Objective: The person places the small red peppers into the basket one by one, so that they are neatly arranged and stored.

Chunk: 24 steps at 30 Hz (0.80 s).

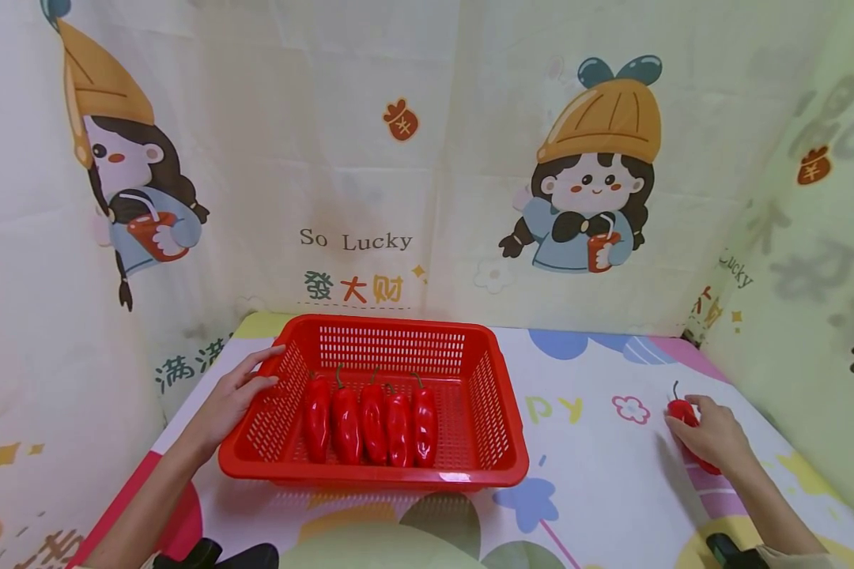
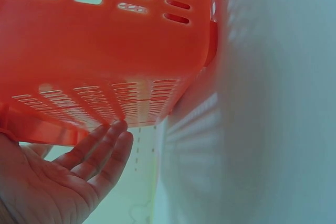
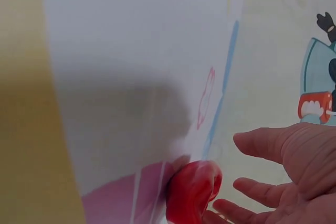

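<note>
A red plastic basket [image 1: 501, 476] with slotted walls stands on the table, several red chili peppers [image 1: 373, 423] with green stems lying side by side in it. My left hand [image 1: 231, 399] is at the basket's left side. In the left wrist view, that hand's extended fingers [image 2: 107, 161] lie against the outer wall [image 2: 94, 51]. Far to the right, one more red chili pepper [image 1: 682, 411] lies on the table under my right hand [image 1: 715, 435]. In the right wrist view, the thumb [image 3: 257, 142] stands apart from this pepper [image 3: 191, 195], while the lower fingers reach beside it, loosely spread.
A printed tablecloth [image 1: 583, 490] covers the table. Behind it and at both sides hang patterned cloth walls [image 1: 455, 158]. Dark straps [image 1: 217, 553] show near both wrists, and a pale rounded shape [image 1: 391, 545] fills the bottom middle of the head view.
</note>
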### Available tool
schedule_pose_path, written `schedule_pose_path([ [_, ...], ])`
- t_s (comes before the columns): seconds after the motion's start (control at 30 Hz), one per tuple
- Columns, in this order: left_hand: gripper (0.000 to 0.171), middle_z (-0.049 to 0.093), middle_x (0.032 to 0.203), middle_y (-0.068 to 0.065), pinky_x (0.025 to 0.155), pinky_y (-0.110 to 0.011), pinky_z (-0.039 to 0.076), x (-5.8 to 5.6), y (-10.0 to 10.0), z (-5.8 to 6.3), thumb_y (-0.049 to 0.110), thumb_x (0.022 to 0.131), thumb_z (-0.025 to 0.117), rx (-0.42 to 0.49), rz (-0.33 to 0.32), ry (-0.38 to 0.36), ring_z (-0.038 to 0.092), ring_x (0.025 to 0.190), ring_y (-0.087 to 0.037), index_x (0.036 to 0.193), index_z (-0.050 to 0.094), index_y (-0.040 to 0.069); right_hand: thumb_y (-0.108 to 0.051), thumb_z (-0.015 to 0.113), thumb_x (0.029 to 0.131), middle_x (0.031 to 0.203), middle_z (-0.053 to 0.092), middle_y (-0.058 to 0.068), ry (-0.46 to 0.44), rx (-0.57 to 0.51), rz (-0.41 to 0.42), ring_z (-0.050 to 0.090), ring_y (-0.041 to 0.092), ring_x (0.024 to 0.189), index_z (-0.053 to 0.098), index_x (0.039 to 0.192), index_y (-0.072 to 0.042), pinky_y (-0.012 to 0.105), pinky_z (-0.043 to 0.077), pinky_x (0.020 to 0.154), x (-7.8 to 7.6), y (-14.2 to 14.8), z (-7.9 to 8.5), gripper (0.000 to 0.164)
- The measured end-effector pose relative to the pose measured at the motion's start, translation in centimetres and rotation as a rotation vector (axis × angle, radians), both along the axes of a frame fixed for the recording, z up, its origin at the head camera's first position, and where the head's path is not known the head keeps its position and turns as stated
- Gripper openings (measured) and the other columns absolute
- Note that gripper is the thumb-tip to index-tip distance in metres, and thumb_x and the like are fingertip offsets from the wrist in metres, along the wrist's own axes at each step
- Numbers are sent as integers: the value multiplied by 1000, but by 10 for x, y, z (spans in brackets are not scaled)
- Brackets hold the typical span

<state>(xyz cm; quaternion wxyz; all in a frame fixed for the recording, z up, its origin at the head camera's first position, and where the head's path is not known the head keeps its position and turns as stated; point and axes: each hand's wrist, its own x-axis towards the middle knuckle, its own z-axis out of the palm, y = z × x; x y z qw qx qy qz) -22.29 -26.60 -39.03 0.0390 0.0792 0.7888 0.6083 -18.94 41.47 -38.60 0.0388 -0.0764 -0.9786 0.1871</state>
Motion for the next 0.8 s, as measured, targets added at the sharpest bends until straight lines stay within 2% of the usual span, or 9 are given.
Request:
schedule_pose_path([
  [0.13, 63, 41, 153, -25, 78, -43, 63, 0, 0, 0, 26, 106, 54, 6, 1, -1, 65, 107, -31, 162, 27, 22, -19, 67, 92, 118, 43, 47, -43, -17, -12, 44, 60, 106, 32, 134, 22, 55, 61, 71, -1, 3, -3, 68],
  [0.27, 62, 43, 151, -26, 77, -44, 63, -1, -1, -1, 27, 106, 54, 12, 0, 3, 67, 105, -30, 162, 27, 22, -17, 69, 91, 120, 41, 47, -65, -29, -23, 42, 61, 108, 31, 137, 20, 56, 60, 73, -2, 5, -7, 70],
  [0.6, 62, 42, 151, -27, 77, -44, 63, 0, -1, -1, 26, 106, 55, 27, -8, 0, 67, 105, -29, 161, 27, 20, -16, 69, 90, 121, 44, 48, -45, 10, -30, 44, 61, 107, 35, 135, 20, 61, 59, 73, 0, 4, -5, 66],
  [0.8, 62, 42, 151, -26, 78, -45, 63, -1, -1, -1, 27, 106, 54, 42, -10, -12, 68, 104, -29, 161, 27, 20, -14, 68, 89, 120, 47, 46, -33, 31, -51, 46, 60, 106, 38, 134, 21, 57, 60, 71, 1, 3, -5, 63],
])
